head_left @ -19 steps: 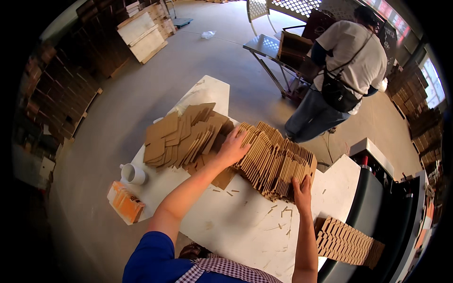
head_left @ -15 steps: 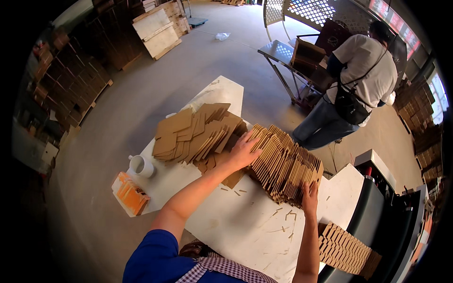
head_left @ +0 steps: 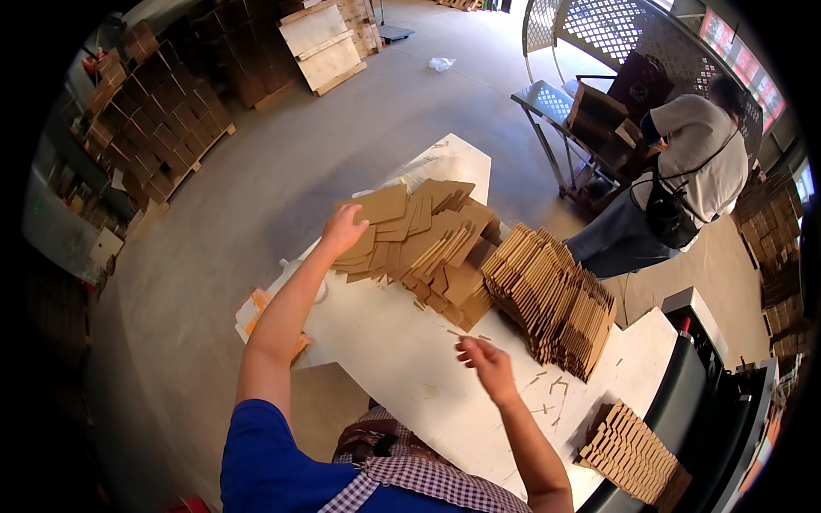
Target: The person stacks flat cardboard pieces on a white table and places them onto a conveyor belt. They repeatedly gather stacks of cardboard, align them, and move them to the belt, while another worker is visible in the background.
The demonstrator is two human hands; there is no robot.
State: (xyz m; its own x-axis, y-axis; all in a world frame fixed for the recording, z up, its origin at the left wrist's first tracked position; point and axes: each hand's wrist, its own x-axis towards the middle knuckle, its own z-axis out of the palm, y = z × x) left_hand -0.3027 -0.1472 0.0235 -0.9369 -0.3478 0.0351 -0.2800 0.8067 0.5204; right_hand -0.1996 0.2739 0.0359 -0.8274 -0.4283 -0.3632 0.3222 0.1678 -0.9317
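A loose heap of flat brown cardboard pieces (head_left: 436, 239) lies on the white table (head_left: 389, 359), overlapping each other. At its left edge my left hand (head_left: 345, 229) rests, fingers stretched over the corner of a top piece. Right of the heap, a tightly packed row of cardboard pieces (head_left: 552, 295) leans at a slant, untouched by either hand. My right hand (head_left: 487, 368) hovers over the table in front of the heap, its fingers loosely bent and apart, nothing visible in them. Small cardboard scraps (head_left: 556, 393) are scattered near it.
Another row of cardboard pieces (head_left: 637, 453) lies by a black roller machine (head_left: 684, 402) at the lower right. An orange-and-white packet (head_left: 256, 309) sits behind my left forearm. A person (head_left: 684, 179) bends over a metal stand (head_left: 547, 107). Stacked cartons (head_left: 162, 120) stand far left.
My left hand has gone from the packed row to the heap's left edge. My right hand has left the row's right end and moved left and nearer. The view has shifted.
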